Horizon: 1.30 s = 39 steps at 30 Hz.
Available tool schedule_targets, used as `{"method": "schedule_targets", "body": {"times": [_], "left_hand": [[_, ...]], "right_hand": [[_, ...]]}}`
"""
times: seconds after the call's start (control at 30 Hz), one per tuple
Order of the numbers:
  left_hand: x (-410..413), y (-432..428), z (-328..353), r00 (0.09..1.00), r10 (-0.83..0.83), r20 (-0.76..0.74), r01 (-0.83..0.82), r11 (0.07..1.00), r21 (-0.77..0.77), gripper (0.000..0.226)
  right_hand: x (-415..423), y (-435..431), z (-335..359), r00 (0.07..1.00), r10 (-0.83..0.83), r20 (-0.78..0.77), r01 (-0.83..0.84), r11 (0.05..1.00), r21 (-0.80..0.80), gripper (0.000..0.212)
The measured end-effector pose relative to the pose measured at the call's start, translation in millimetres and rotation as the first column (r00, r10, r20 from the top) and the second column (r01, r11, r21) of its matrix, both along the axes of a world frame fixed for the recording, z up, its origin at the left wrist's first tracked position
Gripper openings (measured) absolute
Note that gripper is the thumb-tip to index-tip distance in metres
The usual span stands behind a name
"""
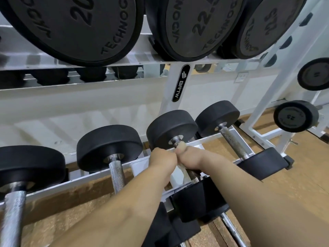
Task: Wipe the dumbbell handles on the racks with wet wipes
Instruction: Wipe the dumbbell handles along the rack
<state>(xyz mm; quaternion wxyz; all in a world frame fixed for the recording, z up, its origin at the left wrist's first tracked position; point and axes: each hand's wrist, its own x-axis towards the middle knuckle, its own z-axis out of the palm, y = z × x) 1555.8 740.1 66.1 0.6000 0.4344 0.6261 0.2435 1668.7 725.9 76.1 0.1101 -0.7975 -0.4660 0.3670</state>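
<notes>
Gripping the knurled handle (193, 174) of a dumbbell (171, 129) on the lowest tier of the white rack (99, 172) with left hand (162, 158) and right hand (192, 160) curled tight side by side, pressing a pale wet wipe (182, 168) around it, probably for scrubbing force.

Quick tally: four black rubber-headed dumbbells with knurled steel handles on the low white rack rail (74, 180): far-left one (30, 164), second (108, 145), third (171, 129), fourth (218, 118). Up top, three big black dumbbell heads: one stamped 20 (71, 24), one 22.5 (195, 24), one with blurry digits (267, 27). Two smaller black dumbbell ends on the side rack, upper (313, 73) and lower (295, 115). Two hands, left (162, 158) and right (191, 160). One pale wet wipe (181, 168), one black oval label (181, 82), one white wall socket (243, 77).
</notes>
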Motion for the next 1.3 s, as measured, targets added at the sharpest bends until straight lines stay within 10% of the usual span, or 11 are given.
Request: {"method": "schedule_targets", "body": {"times": [0.27,0.57,0.83,1.07,1.3], "left_hand": [[-9.4,13.6,-13.0,0.997,-0.061,-0.049,0.059,0.998,-0.032,0.041],[-12.1,5.3,-5.2,0.968,-0.214,-0.130,0.224,0.973,0.061,0.061],[-0.7,5.5,-14.8,0.922,-0.335,-0.196,0.357,0.930,0.091,0.034],[-10.3,-3.9,-9.4,0.872,-0.412,-0.265,0.446,0.892,0.078,0.034],[1.2,-4.2,-9.2,0.939,-0.344,0.023,0.344,0.939,0.012,0.022]], "right_hand": [[-0.9,23.6,-4.5,0.995,-0.072,-0.073,0.081,0.988,0.132,0.059],[11.4,-3.1,10.0,0.960,0.271,0.075,-0.233,0.917,-0.325,0.023],[-2.0,31.8,6.0,0.981,-0.100,-0.168,0.099,0.995,-0.016,0.046],[13.9,-11.8,20.0,0.946,0.324,0.023,-0.295,0.885,-0.359,0.015],[7.3,16.3,14.5,0.983,0.072,-0.170,-0.104,0.977,-0.184,0.026]]}}
